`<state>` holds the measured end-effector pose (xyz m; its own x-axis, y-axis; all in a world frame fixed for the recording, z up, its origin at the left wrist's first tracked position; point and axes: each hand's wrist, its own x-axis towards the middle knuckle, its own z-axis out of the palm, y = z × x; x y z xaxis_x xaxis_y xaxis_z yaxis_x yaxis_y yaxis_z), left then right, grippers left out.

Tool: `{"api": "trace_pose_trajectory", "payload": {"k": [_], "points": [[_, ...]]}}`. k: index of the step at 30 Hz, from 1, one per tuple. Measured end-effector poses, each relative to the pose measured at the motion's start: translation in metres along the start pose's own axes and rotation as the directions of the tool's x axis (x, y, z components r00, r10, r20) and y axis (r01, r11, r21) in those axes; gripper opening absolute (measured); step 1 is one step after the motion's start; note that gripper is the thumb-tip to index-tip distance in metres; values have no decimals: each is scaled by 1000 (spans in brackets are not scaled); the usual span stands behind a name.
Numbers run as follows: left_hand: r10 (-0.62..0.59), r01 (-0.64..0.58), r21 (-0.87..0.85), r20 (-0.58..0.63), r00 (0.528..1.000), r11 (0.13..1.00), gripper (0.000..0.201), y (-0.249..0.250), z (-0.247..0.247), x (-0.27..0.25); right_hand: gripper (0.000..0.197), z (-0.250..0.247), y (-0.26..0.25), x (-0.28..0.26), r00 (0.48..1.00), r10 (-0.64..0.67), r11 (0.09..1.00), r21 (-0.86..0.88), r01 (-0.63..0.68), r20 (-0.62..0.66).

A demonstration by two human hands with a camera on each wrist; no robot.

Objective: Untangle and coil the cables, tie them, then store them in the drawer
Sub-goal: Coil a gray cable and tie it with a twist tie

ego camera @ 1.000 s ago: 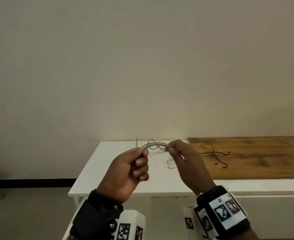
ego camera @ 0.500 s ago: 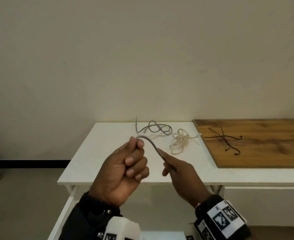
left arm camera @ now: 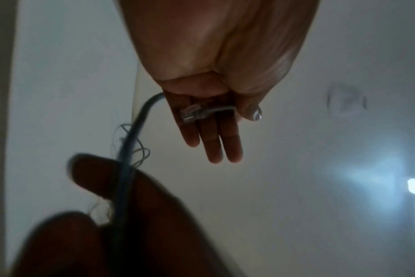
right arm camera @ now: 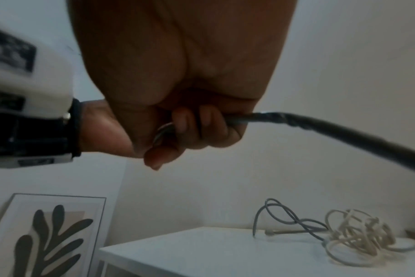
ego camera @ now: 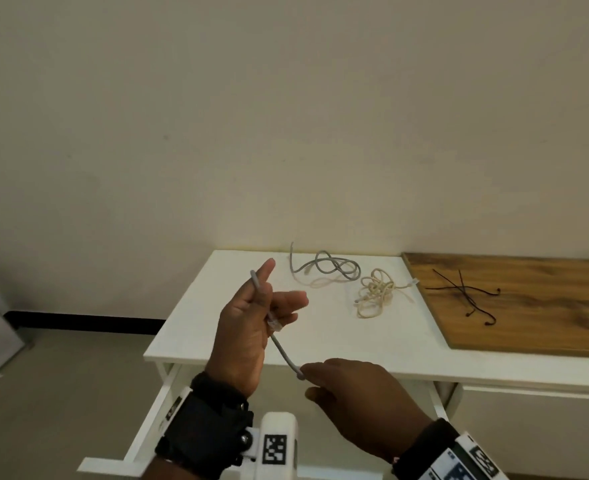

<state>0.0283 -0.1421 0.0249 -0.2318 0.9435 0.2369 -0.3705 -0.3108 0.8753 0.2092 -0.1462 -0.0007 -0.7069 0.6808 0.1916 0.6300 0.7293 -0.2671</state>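
My left hand [ego camera: 275, 301] is raised in front of the white table [ego camera: 407, 348], fingers nearly straight. Its thumb pins a grey cable [ego camera: 281, 351] with its clear plug [left arm camera: 191, 113] against the fingers [left arm camera: 213, 146]. The cable bends behind that hand and runs down to my right hand [ego camera: 307, 377], whose fingers [right arm camera: 190, 129] curl round it. Where the cable goes past the right hand is hidden. A second grey cable [ego camera: 333, 268] and a tangled cream cable [ego camera: 376, 294] lie on the table's far side. The white drawer [ego camera: 147, 414] stands pulled out under the table, below my wrists.
Thin black ties [ego camera: 466, 292] lie crossed on a wooden board [ego camera: 546, 323] at the table's right. A wall stands directly behind the table. A framed leaf picture [right arm camera: 47, 236] leans on the floor at the left.
My right hand has slid down the grey cable towards me, away from the left hand. The left hand's fingers have straightened, and the open drawer has come into view.
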Motion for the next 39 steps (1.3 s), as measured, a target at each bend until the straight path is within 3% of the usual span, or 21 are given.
{"api": "trace_pose_trajectory", "payload": {"k": [2,5,8,12,15,19,23,26,28,30,33,39], "points": [[56,-60,232,25,998,971,37,-8,-1,-1,31,-5,-2,-3,996,-46,997,51,50,-77],[86,-115,429,86,993,896,30,-18,3,-3,23,-7,-1,-5,978,-67,996,53,79,-196],[29,-164,582,234,972,797,28,-26,2,-5,12,-12,5,-6,938,-54,997,35,71,-343],[-72,-168,685,308,949,709,21,-32,-2,-4,33,-24,22,-8,916,3,1000,-21,-13,-401],[-59,-239,799,323,944,552,25,-31,-3,-1,51,-31,38,-11,941,137,989,-18,-150,-309],[-110,-254,893,314,943,372,32,-35,-11,2,22,-42,50,-15,963,262,963,87,-256,-58],[-200,-271,924,329,923,271,31,-43,-6,-3,32,-34,63,-22,900,378,903,125,-410,218],[-236,-296,935,337,911,193,30,-49,-1,-6,35,-30,66,-22,899,406,903,82,-423,161],[-257,-292,930,345,903,221,30,-49,-1,-6,33,-35,61,-19,932,358,931,57,-361,60],[-276,-273,910,361,891,311,33,-45,-1,-6,32,-42,56,-17,957,291,956,26,-291,-11],[-254,-235,873,366,895,428,36,-41,-7,-3,33,-49,55,-19,970,243,967,77,-242,-3],[-125,-222,830,328,937,511,27,-58,-18,1,36,-44,47,-17,976,218,966,135,-219,25]]}}
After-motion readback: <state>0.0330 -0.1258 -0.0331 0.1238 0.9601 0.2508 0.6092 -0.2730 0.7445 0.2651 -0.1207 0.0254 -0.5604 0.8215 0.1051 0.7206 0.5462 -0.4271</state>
